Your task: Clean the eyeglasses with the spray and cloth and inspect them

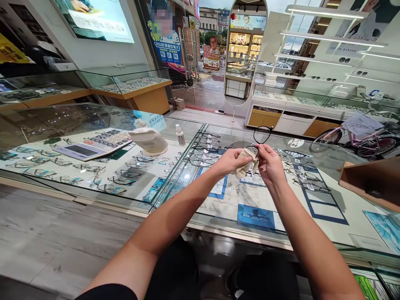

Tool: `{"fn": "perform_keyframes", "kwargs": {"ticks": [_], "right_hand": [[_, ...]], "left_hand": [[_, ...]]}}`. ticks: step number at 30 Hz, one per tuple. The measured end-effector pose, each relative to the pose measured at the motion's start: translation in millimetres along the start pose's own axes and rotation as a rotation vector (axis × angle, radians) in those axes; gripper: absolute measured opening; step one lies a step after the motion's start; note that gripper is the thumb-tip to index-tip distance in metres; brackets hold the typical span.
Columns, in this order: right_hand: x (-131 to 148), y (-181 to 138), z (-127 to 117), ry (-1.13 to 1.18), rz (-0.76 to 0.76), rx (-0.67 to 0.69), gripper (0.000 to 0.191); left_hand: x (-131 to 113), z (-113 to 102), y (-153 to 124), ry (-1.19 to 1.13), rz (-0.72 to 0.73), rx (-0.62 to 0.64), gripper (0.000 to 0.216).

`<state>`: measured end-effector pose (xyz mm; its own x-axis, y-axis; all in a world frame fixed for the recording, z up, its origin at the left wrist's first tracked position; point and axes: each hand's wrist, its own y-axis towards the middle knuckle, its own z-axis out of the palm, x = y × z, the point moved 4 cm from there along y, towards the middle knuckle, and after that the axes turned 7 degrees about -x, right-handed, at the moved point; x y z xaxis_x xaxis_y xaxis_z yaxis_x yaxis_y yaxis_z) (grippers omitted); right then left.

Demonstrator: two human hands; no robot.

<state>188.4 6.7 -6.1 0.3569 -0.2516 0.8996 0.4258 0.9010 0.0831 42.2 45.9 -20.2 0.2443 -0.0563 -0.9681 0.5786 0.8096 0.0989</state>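
Above the glass display counter, both my hands are raised around a pair of dark-rimmed eyeglasses. My left hand is closed on a cream cleaning cloth, which wraps part of the lower lens. With its fingers pinched, my right hand grips the frame near the middle. The other round lens stands up above my right fingers. Cloth and fingers hide part of the eyeglasses.
A large calculator, a white device and a small spray bottle stand on the left counter. Many eyeglasses lie under the glass. To the right are a wooden box and, beyond the counter, a pink bicycle. An oval mirror stands behind.
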Motion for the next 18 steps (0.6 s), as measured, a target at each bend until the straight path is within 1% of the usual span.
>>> {"fn": "perform_keyframes", "kwargs": {"ticks": [5, 8, 12, 15, 18], "right_hand": [[-1.5, 5.0, -5.2, -0.056, -0.022, 0.012, 0.052], [-0.5, 6.2, -5.5, -0.048, 0.003, 0.031, 0.053], [-0.2, 5.8, -4.0, -0.03, 0.033, 0.053, 0.052], [-2.7, 4.4, -1.1, -0.059, 0.024, 0.079, 0.052], [-6.7, 2.2, 2.0, -0.055, 0.032, 0.076, 0.052]], "left_hand": [[-3.3, -1.9, -1.3, 0.007, 0.003, 0.019, 0.062], [-5.7, -1.7, -1.7, -0.001, 0.026, 0.037, 0.059], [-5.7, 1.8, -2.7, -0.03, 0.02, 0.067, 0.062], [-4.2, 3.8, -2.2, -0.031, 0.039, 0.041, 0.063], [-2.2, 4.0, 0.1, -0.011, 0.075, -0.012, 0.064]]}}
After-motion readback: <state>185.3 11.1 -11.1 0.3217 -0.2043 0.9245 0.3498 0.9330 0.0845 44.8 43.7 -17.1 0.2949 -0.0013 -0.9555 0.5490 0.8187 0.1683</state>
